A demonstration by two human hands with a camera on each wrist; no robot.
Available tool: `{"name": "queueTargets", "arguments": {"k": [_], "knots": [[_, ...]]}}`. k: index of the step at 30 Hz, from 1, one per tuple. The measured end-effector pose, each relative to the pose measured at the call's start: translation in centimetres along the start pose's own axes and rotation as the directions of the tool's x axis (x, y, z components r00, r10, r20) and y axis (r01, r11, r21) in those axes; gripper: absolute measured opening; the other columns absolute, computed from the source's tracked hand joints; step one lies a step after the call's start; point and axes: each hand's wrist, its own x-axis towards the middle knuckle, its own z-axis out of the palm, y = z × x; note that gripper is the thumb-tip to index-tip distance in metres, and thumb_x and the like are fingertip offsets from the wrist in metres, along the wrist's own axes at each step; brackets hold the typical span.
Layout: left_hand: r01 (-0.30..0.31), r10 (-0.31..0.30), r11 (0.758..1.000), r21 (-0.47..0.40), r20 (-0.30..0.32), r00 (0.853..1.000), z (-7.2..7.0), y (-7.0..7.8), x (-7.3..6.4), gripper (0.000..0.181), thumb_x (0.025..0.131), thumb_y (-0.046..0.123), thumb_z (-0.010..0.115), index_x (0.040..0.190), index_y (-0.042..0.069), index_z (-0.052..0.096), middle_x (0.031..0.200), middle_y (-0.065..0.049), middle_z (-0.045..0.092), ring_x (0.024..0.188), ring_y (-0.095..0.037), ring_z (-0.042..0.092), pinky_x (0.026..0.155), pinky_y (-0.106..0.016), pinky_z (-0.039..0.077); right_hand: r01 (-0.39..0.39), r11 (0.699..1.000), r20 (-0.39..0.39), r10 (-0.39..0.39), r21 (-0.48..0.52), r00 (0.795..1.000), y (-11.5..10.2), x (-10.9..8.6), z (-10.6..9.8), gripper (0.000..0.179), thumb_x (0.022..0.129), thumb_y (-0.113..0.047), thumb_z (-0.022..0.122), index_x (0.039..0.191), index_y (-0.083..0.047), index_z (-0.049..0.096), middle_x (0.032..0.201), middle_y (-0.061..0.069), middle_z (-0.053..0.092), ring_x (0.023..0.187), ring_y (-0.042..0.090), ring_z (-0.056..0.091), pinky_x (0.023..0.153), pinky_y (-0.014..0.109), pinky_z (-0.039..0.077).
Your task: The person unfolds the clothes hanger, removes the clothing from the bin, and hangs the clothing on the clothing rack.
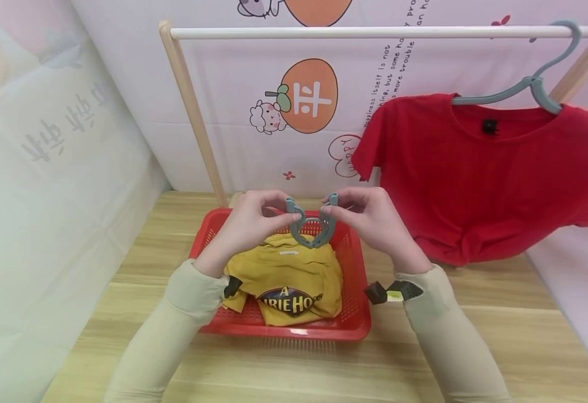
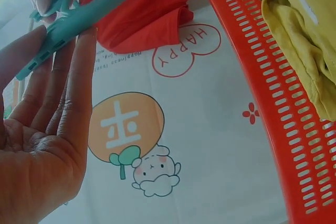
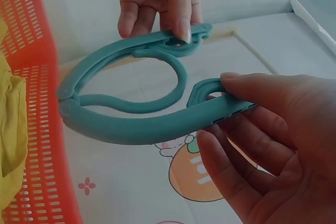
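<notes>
Left hand (image 1: 251, 217) and right hand (image 1: 373, 217) are pinching opposite ends of a folded hanger (image 3: 131, 130) — a loosening pinch could be dropping it onto the yellow shirt (image 1: 294, 271), lying below in the basket (image 1: 358, 291). Behind, a red shirt (image 1: 505, 173) is hanging.

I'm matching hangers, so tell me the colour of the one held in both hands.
The hanger is bluish green, seen best in the right wrist view.
</notes>
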Motion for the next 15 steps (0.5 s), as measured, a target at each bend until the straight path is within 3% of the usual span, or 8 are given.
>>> {"name": "queueTargets", "arguments": {"k": [7, 15], "knots": [[0.021, -0.019, 0.999, 0.031, -0.075, 0.997, -0.7, -0.4, -0.1, 0.013, 0.091, 0.022, 0.080, 0.101, 0.015, 0.075, 0.094, 0.003, 0.074, 0.089, -0.015, 0.073, 0.081, -0.037, 0.059, -0.082, 0.995, -0.052, 0.085, 0.050, 0.995, 0.0, -0.4, -1.4, 0.024, 0.090, -0.026, 0.081, 0.107, -0.010, 0.077, 0.093, 0.005, 0.074, 0.082, 0.025, 0.072, 0.077, 0.034, 0.060], [0.032, -0.042, 0.997, -0.074, -0.137, 0.990, -1.8, -1.1, -0.4, 0.015, 0.092, 0.019, 0.079, 0.104, 0.012, 0.075, 0.097, 0.000, 0.076, 0.094, -0.016, 0.073, 0.088, -0.040, 0.057, -0.101, 0.995, -0.109, 0.102, 0.011, 0.989, 0.3, -0.9, -3.6, 0.027, 0.091, -0.027, 0.081, 0.111, -0.010, 0.077, 0.096, 0.004, 0.075, 0.086, 0.022, 0.071, 0.079, 0.029, 0.058]]}}
